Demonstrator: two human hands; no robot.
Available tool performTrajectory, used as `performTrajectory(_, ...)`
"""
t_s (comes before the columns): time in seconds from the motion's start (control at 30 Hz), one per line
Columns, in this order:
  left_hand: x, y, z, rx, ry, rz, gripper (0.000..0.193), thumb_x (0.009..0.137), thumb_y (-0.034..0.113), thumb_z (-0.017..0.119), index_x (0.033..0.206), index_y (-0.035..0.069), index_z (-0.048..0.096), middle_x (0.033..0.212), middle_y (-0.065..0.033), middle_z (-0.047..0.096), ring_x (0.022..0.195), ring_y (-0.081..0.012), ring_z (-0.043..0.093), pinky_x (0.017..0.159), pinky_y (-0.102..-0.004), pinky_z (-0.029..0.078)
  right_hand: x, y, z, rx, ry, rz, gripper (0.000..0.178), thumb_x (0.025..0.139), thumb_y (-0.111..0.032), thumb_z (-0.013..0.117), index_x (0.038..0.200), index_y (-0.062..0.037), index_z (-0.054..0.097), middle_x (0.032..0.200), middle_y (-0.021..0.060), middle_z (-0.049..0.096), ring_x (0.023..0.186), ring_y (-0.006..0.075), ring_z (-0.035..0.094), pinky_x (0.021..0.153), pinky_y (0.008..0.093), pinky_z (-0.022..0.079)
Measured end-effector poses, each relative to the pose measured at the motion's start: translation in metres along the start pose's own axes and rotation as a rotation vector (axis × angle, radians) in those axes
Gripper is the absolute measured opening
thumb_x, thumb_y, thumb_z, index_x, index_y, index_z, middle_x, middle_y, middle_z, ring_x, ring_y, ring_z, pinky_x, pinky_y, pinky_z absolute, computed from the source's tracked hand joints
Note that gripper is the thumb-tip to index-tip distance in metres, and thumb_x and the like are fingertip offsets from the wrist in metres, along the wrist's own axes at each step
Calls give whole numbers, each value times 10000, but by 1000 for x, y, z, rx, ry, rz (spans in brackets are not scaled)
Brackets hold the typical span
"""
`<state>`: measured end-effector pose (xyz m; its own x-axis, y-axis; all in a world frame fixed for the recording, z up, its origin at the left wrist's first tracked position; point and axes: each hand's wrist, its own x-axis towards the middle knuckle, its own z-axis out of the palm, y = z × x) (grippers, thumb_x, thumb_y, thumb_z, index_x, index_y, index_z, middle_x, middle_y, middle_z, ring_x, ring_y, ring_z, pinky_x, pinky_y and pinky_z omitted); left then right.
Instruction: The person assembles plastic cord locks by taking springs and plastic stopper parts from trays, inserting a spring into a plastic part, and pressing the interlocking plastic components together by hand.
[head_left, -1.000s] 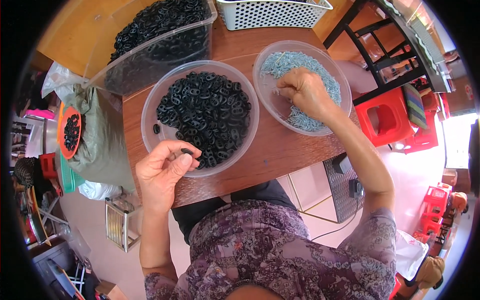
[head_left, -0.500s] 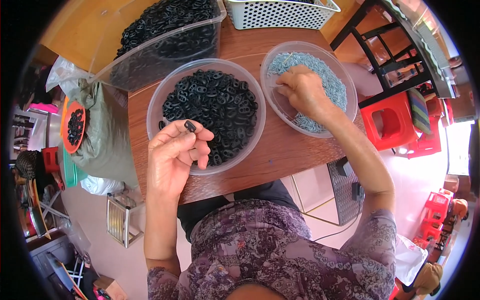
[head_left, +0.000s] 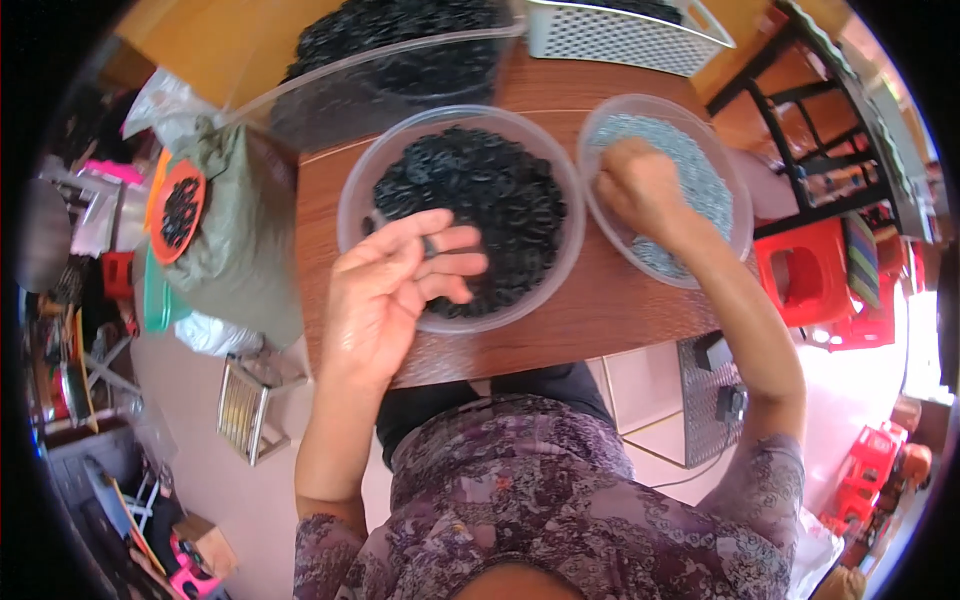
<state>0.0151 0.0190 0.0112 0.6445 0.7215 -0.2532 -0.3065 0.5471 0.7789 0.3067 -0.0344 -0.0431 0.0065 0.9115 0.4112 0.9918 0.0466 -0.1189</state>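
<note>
My left hand (head_left: pixel 385 290) hovers over the near left of a round clear tub (head_left: pixel 571 225). Its thumb and fingers are closed on a small black plastic piece (head_left: pixel 430 247); the other fingers are loosely spread. The tub holds a heap of black oval pieces with holes (head_left: pixel 490 190). Inside a second clear tub (head_left: pixel 742 222), to the right, my right hand (head_left: pixel 645 190) has its fingers drawn together at the left part of a pile of thin silvery-blue pieces (head_left: pixel 705 190) that look like screws. What those fingertips hold is hidden.
Both tubs stand on a brown wooden table (head_left: pixel 560 345). Behind them are a large clear bin (head_left: pixel 390 85) of black pieces and a white perforated basket (head_left: pixel 620 45). At left, an orange dish (head_left: pixel 178 220) rests by a green-grey sack (head_left: pixel 245 240). Red stools (head_left: pixel 805 275) stand right.
The view has shifted, so the table and tubs appear farther right. My left hand has moved a little with the black piece, its fingers more over the heap. My right hand stays in its tub.
</note>
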Motion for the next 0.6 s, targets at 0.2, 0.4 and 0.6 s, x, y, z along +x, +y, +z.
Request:
performTrajectory(0.2,-4,-2,-5,-4,14,-7,230,895,127,493,1022,-65,508,861,-214,617,653,-249,636,492,-288,479,1,-56,-54,484,-50,308,56,763,-47,586,749,1,559,665,64,556,601,131,533,548,273,428)
performTrajectory(0.4,-5,-9,-1,2,23,12,195,872,135,546,968,-35,549,704,-139,611,500,-169,572,407,-236,409,8,-117,-55,1027,-69,352,93,783,-74,619,800,11,586,667,7,563,630,44,486,554,209,414)
performTrajectory(0.6,-8,-14,0,-21,48,33,175,847,125,587,945,-20,585,686,-99,600,472,-121,505,424,-228,394,10,-142,-40,1183,-154,338,97,772,-65,609,750,20,569,629,22,548,594,55,477,508,230,408)
